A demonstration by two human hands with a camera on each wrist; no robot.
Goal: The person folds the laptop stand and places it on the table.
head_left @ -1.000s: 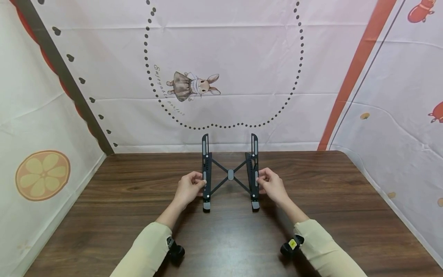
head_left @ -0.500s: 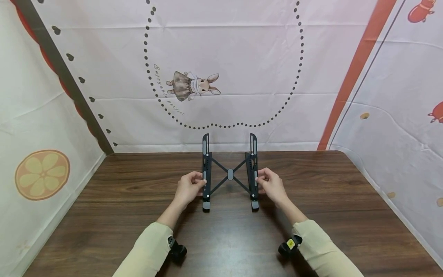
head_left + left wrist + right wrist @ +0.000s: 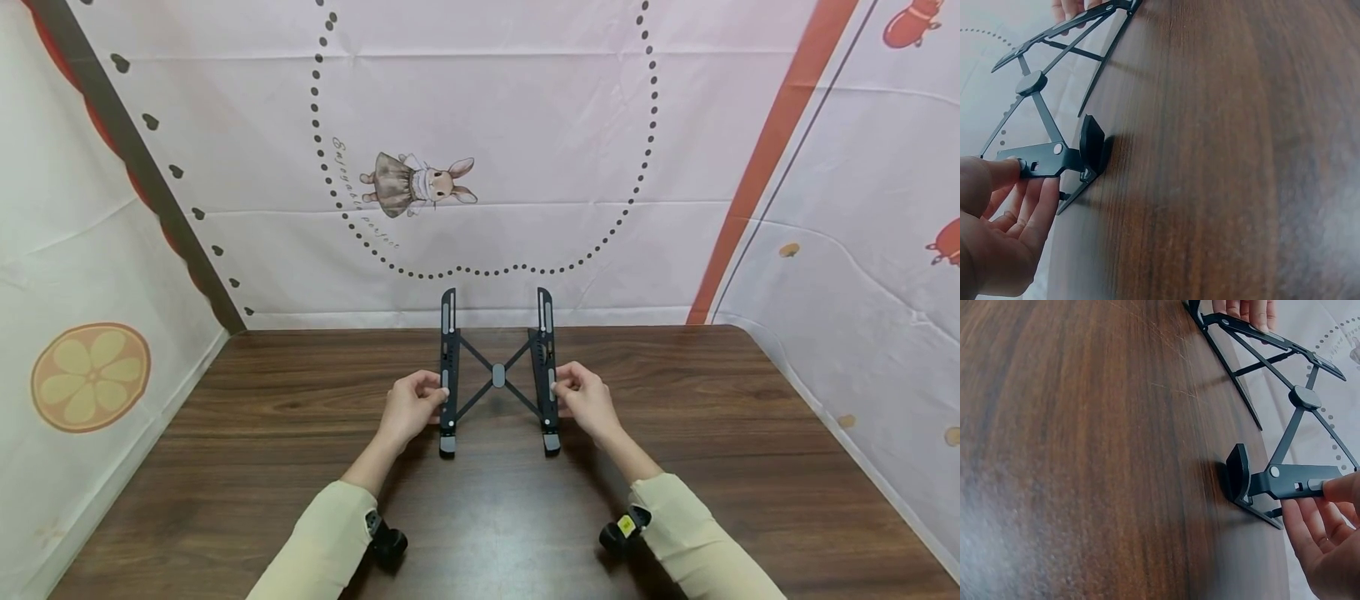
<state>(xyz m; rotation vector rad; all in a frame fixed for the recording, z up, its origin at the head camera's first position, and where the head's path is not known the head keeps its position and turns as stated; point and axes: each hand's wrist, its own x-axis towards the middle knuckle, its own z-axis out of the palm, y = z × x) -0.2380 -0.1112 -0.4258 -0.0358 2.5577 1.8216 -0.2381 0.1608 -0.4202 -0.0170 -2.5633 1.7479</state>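
A black folding laptop stand point(image 3: 498, 376) stands unfolded on the table, its two side rails joined by crossed bars with a grey oval hub. My left hand point(image 3: 410, 408) pinches the left rail, thumb on top and fingers beneath, as the left wrist view shows with the same stand point(image 3: 1035, 159). On the opposite side my right hand point(image 3: 588, 404) pinches the right rail the same way; in the right wrist view its thumb lies on a grey pad of the stand point(image 3: 1291, 481). Upturned lips at the near ends of both rails point up.
The brown wooden table point(image 3: 225, 467) runs back to a white printed cloth point(image 3: 525, 150) hanging behind it. More cloth hangs on the left and right sides. Small black cameras sit on both wrists, below the pale sleeves point(image 3: 322, 533).
The right rail has shifted slightly to the left with my right hand, so the stand is a little narrower. My left hand keeps its grip almost in place.
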